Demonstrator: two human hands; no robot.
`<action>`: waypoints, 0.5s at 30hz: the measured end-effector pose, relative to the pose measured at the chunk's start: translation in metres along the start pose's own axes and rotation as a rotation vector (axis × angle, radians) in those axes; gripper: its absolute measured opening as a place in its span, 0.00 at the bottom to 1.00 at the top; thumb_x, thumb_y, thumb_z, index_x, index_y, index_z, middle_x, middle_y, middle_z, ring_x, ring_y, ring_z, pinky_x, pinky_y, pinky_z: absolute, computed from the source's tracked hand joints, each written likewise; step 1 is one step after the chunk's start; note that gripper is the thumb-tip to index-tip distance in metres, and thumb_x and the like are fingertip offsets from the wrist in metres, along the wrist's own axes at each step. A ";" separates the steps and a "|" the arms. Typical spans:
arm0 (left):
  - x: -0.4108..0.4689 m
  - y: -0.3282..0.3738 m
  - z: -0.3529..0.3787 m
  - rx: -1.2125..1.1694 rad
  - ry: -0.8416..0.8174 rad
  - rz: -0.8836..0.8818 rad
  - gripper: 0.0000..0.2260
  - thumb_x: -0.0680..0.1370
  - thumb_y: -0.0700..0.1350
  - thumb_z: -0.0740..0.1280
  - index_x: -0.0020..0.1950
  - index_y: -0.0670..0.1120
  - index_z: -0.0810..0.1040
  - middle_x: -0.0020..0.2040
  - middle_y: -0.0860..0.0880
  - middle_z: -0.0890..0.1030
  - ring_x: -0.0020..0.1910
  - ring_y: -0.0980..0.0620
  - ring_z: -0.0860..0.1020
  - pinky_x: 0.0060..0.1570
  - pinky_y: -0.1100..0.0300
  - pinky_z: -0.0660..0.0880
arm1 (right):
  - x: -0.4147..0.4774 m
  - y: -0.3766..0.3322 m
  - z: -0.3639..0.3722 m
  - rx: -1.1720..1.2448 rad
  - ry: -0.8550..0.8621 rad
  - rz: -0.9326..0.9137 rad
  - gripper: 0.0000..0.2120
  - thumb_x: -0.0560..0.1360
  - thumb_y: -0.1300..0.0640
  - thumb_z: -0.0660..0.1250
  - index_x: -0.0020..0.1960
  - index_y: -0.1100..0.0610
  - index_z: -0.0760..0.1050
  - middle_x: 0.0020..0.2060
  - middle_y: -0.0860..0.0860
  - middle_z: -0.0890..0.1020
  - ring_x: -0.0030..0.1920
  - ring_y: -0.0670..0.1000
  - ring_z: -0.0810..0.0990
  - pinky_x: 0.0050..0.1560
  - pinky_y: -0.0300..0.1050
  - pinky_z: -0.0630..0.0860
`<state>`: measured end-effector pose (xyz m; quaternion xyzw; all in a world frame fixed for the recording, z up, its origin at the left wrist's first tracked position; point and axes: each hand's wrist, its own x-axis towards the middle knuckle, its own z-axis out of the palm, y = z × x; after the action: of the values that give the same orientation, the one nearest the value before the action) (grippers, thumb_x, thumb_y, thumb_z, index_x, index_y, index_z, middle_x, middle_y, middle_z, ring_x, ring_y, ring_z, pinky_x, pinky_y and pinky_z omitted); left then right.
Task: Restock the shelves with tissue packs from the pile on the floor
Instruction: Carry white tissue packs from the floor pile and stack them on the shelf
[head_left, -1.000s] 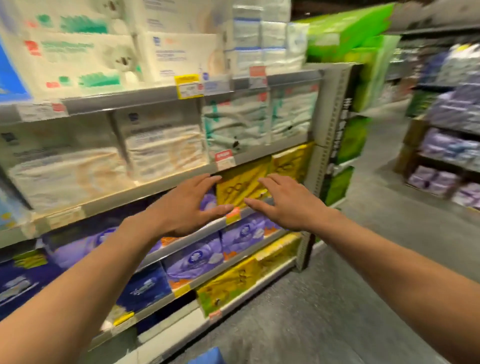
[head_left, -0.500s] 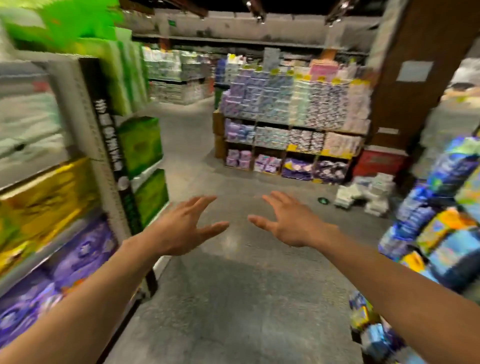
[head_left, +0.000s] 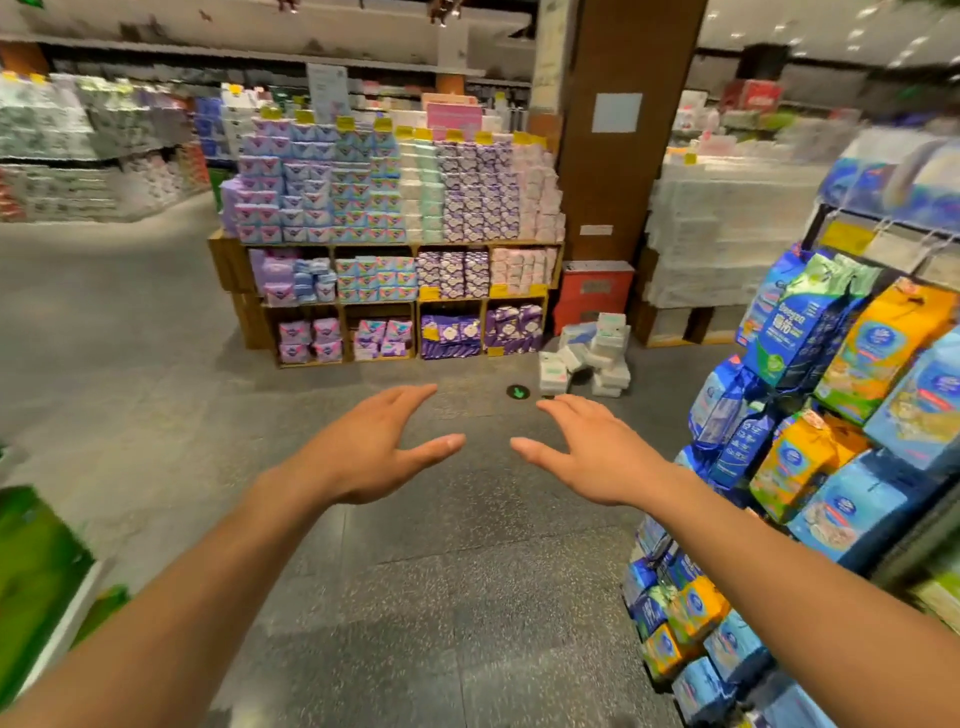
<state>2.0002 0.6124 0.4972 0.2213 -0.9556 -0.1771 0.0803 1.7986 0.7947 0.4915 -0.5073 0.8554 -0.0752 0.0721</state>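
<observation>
Both bare arms reach forward over the grey speckled floor (head_left: 415, 597) of a shop aisle. The left hand (head_left: 363, 449) hangs in the air palm down, fingers straight and close together, thumb held well apart from them and pointing right; it holds nothing. The right hand (head_left: 595, 452) mirrors it just to the right, fingers straight, thumb spread out to the left, and it too grips nothing. The two thumbs point at each other with a gap of bare floor between them.

The pile of tissue packs (head_left: 589, 356) lies far ahead on the floor, beyond the right hand and well apart from both hands. It is a loose heap of white packs, some stacked, some tipped on their sides. It sits at the foot of a red box (head_left: 592, 291) beside a brown pillar (head_left: 623, 135). A small round green arrow sticker (head_left: 518, 392) is on the floor just left of the pile.

Left of the pile stands a wooden display shelf (head_left: 228, 270) filled with purple, blue and pink packs. On the near right a rack (head_left: 831, 395) carries blue, orange and green bags. Green packs (head_left: 36, 561) show at the near left edge, blurred. A stack of white wrapped goods (head_left: 727, 223) stands far right behind the pillar
</observation>
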 end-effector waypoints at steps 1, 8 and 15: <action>0.029 -0.011 -0.004 0.000 -0.019 0.031 0.42 0.72 0.75 0.53 0.81 0.56 0.55 0.80 0.52 0.61 0.77 0.53 0.61 0.75 0.55 0.59 | 0.018 0.006 -0.002 0.025 -0.002 0.044 0.44 0.76 0.25 0.50 0.82 0.51 0.56 0.81 0.52 0.59 0.80 0.54 0.57 0.77 0.59 0.60; 0.234 -0.040 -0.015 0.007 -0.117 0.241 0.40 0.73 0.75 0.53 0.81 0.55 0.56 0.79 0.53 0.62 0.76 0.53 0.63 0.74 0.56 0.60 | 0.132 0.077 -0.022 0.136 0.051 0.305 0.51 0.69 0.21 0.45 0.82 0.51 0.56 0.80 0.51 0.61 0.80 0.53 0.58 0.78 0.55 0.60; 0.451 -0.038 0.055 0.045 -0.247 0.392 0.38 0.76 0.72 0.55 0.81 0.55 0.55 0.80 0.51 0.61 0.77 0.51 0.62 0.74 0.55 0.61 | 0.265 0.210 -0.002 0.078 0.113 0.544 0.45 0.75 0.25 0.46 0.81 0.54 0.58 0.78 0.51 0.64 0.78 0.54 0.61 0.75 0.54 0.64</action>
<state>1.6014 0.3937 0.4663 0.0097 -0.9866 -0.1626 -0.0093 1.4923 0.6617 0.4381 -0.2509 0.9593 -0.1143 0.0612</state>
